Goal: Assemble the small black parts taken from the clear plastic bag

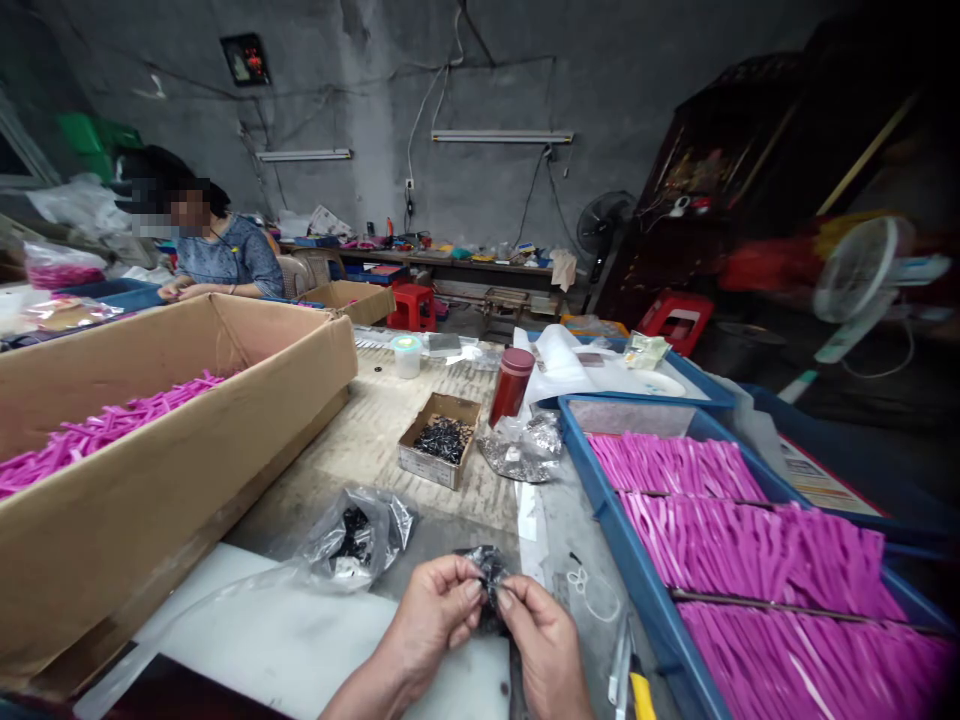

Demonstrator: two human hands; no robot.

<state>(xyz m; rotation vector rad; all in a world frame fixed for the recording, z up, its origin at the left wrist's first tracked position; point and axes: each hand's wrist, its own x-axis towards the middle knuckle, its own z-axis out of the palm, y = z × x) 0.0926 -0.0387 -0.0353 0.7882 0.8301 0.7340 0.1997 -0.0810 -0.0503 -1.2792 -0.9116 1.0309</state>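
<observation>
My left hand point(442, 610) and my right hand point(541, 635) meet at the front of the table, thumbs and fingertips pinched. Between them is a small crumpled plastic bag point(489, 572), dark and see-through; what it holds, if anything, I cannot make out. Left of the hands lies an open clear bag point(352, 540) with black pieces inside. Beyond them stands a small cardboard box point(431, 466) of small black parts. A white board point(300, 650) lies under my left forearm. Right of my right hand are a white cord point(592, 590) and a yellow-handled tool point(642, 690).
A large cardboard box point(172, 420) of magenta strips flanks the left. On the right, a blue tray point(622, 540) holds rows of magenta strips. A red-brown canister point(511, 385) stands behind a clear bag point(521, 448). A co-worker point(229, 255) sits at the back left.
</observation>
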